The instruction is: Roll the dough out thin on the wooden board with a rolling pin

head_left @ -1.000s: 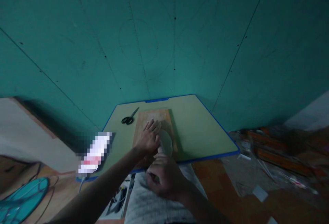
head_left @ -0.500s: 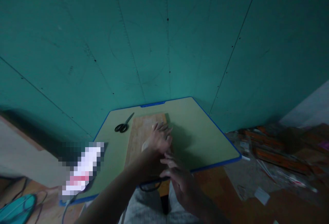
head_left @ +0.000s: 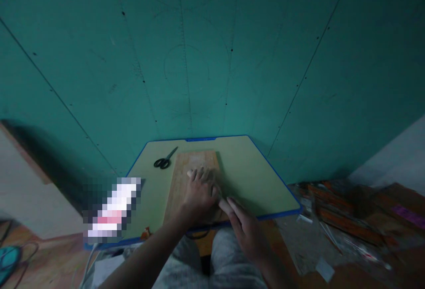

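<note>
A pale, smooth piece (head_left: 189,173), its kind too dim to tell, peeks out at the far side of my left hand (head_left: 201,189). That hand is bent over it, palm down, on the wooden cutting board (head_left: 177,187). By the board's near right side, my right hand (head_left: 244,225) has its fingers closed around a pale, narrow end (head_left: 226,206). Whether both pale parts belong to one piece is hidden under the left hand. Black-handled scissors (head_left: 163,162) lie left of the board, blades pointing away.
The board rests on a pale tabletop (head_left: 259,174) with a blue rim, against a green wall (head_left: 199,81). A blurred-out bright device (head_left: 114,207) with a cable is at the left edge. A small orange-brown scrap (head_left: 146,233) sits at the near edge. Floor clutter (head_left: 345,222) lies right.
My left hand has gone from spread fingers to bent ones over the pale piece. The right hand has moved slightly right, fingers now closed on the pale end. The camera view has shifted.
</note>
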